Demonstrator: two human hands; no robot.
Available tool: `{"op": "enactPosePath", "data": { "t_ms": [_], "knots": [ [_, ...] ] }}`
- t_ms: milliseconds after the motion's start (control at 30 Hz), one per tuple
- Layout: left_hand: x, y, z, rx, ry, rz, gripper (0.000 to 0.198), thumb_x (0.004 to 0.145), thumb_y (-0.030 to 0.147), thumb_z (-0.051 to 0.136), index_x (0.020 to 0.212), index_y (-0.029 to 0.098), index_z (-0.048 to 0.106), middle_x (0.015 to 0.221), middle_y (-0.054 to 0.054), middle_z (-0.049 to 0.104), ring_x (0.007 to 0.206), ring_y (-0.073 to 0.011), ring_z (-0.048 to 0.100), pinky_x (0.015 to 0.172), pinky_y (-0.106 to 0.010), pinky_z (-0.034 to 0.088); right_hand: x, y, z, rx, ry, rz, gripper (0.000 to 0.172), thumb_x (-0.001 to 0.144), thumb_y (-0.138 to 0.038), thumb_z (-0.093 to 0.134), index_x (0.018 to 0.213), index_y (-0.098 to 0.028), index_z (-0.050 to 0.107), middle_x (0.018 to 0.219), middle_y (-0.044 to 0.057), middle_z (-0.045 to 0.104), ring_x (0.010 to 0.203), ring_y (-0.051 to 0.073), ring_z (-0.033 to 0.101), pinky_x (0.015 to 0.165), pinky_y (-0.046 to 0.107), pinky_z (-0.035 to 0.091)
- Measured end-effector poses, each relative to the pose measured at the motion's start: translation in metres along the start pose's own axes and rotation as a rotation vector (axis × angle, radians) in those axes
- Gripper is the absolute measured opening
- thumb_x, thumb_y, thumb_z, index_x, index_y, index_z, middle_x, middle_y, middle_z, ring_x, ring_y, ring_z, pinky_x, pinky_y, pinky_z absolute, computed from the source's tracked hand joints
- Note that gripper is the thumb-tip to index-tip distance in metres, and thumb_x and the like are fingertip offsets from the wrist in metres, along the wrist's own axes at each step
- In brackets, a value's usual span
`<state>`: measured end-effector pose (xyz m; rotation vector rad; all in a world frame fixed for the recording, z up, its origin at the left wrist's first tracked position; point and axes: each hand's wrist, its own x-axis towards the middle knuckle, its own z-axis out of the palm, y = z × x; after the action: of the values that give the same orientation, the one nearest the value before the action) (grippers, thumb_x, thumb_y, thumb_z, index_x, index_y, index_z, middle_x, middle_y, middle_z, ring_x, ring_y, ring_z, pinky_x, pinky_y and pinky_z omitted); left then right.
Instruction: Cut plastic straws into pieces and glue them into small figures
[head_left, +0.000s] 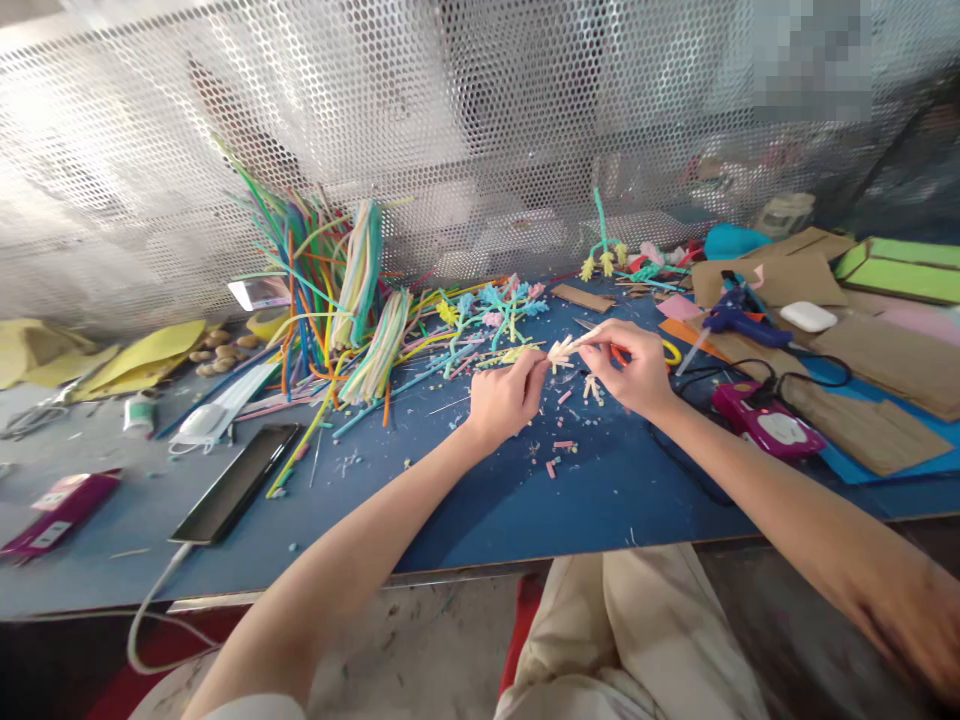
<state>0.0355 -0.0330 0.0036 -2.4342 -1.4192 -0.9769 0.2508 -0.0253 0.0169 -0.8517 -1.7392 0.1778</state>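
Note:
Over the blue tabletop (480,500), my left hand (506,398) is closed in a pinch on a small cream pipe-cleaner piece (561,353) with several short prongs. My right hand (630,368) pinches the same piece from the other side. Under my right hand lie scissors with orange and yellow handles (673,352), partly covered by the fingers. A second small cream pronged piece (593,388) rests on the table just below the hands. Behind my left hand is a group of pastel pipe-cleaner flowers (491,305).
Pipe-cleaner bundles (360,290) stand at the left back, with a black phone (238,485) and white cable nearer. On the right are a blue glue gun (742,318), a magenta box (769,420) and brown paper (862,425). A perforated metal screen (465,130) rises behind.

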Motion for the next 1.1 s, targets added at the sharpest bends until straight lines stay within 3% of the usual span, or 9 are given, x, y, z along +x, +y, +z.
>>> {"op": "enactPosePath", "data": {
  "t_ms": [133, 333, 667, 1100],
  "knots": [
    [0.002, -0.005, 0.0, 0.031, 0.023, 0.011, 0.034, 0.106, 0.04, 0.039, 0.106, 0.025, 0.07, 0.065, 0.0, 0.069, 0.057, -0.0139, 0.063, 0.053, -0.027, 0.026, 0.002, 0.005, -0.002, 0.062, 0.045, 0.018, 0.015, 0.093, -0.033, 0.061, 0.084, -0.022, 0.067, 0.081, 0.002, 0.066, 0.064, 0.015, 0.055, 0.064, 0.033, 0.044],
    [0.007, -0.014, 0.0, 0.062, 0.045, 0.056, 0.029, 0.102, 0.038, 0.046, 0.099, 0.025, 0.072, 0.064, 0.0, 0.069, 0.057, -0.0134, 0.064, 0.053, -0.027, 0.027, 0.005, 0.009, -0.003, 0.019, 0.012, 0.018, 0.018, 0.094, -0.038, 0.061, 0.085, -0.023, 0.067, 0.082, 0.002, 0.067, 0.06, 0.014, 0.051, 0.062, 0.032, 0.045],
    [0.013, -0.035, 0.007, 0.039, 0.09, 0.075, 0.025, 0.101, 0.043, 0.054, 0.101, 0.025, 0.072, 0.076, 0.002, 0.073, 0.063, -0.0116, 0.065, 0.066, -0.027, 0.04, 0.003, 0.031, -0.001, -0.038, -0.127, 0.159, 0.03, 0.095, -0.048, 0.062, 0.088, -0.021, 0.073, 0.073, 0.002, 0.069, 0.059, 0.015, 0.054, 0.059, 0.03, 0.04],
    [0.014, -0.047, 0.017, 0.073, 0.119, 0.216, 0.026, 0.104, 0.041, 0.052, 0.104, 0.027, 0.073, 0.093, -0.001, 0.076, 0.08, -0.014, 0.069, 0.075, -0.031, 0.039, 0.003, 0.036, -0.002, -0.072, -0.291, 0.241, 0.051, 0.094, -0.066, 0.055, 0.085, -0.02, 0.074, 0.069, 0.004, 0.069, 0.056, 0.016, 0.052, 0.055, 0.031, 0.034]
  ]
}}
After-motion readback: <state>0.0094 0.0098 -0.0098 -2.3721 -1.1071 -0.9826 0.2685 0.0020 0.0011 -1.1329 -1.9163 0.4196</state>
